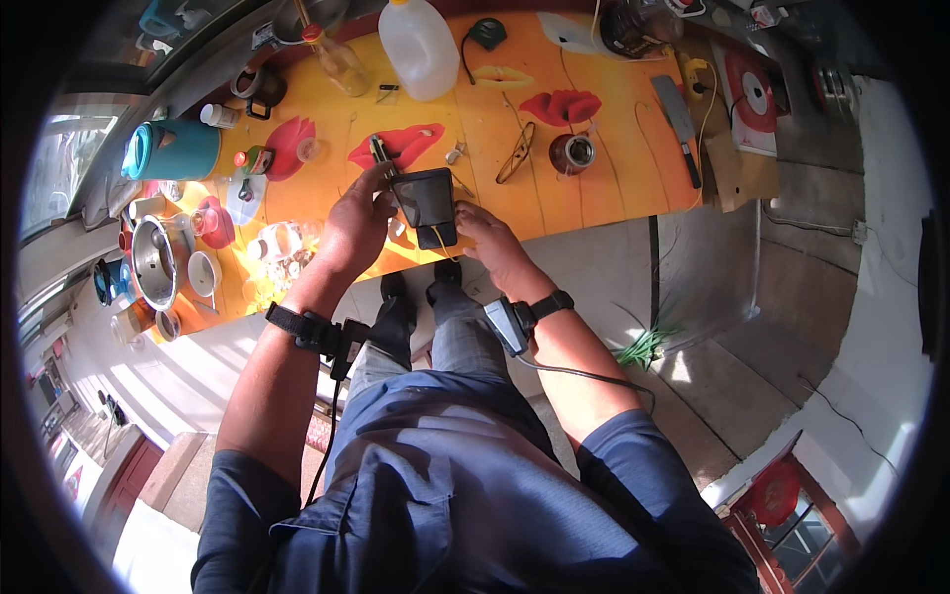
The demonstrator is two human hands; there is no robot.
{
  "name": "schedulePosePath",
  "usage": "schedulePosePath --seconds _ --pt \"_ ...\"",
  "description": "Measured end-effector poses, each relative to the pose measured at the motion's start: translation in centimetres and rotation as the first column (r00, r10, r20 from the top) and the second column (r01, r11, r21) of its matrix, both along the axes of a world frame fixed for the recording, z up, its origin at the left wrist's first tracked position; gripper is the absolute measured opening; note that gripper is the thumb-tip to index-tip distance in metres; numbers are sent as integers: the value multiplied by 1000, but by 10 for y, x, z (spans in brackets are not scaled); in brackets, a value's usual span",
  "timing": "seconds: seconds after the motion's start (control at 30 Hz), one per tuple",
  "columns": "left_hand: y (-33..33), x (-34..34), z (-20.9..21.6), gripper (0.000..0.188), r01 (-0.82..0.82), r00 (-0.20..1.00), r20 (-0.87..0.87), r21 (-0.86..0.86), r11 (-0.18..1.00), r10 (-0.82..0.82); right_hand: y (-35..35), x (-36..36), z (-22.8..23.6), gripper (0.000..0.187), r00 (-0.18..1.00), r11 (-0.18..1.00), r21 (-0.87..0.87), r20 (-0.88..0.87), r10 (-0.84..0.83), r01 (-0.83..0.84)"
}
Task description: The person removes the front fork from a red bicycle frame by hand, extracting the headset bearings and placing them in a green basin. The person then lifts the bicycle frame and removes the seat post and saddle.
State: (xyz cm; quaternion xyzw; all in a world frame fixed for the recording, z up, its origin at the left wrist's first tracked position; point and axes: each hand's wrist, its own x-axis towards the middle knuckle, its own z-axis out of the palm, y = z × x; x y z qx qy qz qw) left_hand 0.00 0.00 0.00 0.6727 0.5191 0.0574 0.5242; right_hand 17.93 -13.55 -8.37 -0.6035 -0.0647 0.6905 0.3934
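Note:
Over the table's near edge, a black boxy device (424, 198) with a smooth dark panel sits between my two hands. My left hand (354, 226) is closed on its left side. A short black and metallic piece (379, 150) sticks up by the left fingertips, its kind unclear. My right hand (493, 243) has its fingers curled at the device's right edge. A thin yellow wire (441, 241) shows at the device's lower part. What the right fingertips pinch is too small to tell. Eyeglasses (517, 153) and a dark cup (571, 153) stand beyond, to the right.
The flower-patterned orange table (623, 188) holds a translucent plastic jug (420, 49), a tape measure (486, 35) and a large knife (677, 129) on the right. Leftward are a teal container (173, 150), a steel pot (156, 262) and a white cup (204, 273). Green leaves (645, 346) lie low right.

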Motion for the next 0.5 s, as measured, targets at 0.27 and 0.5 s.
schedulePosePath --seconds 0.27,0.5 --pt "-42 -98 -16 31 165 979 -132 87 983 -153 -39 27 -10 46 966 988 -61 209 149 -139" --pt "-152 -238 -5 31 -191 950 -284 -201 961 129 -120 25 -22 38 782 861 -228 360 509 -455"
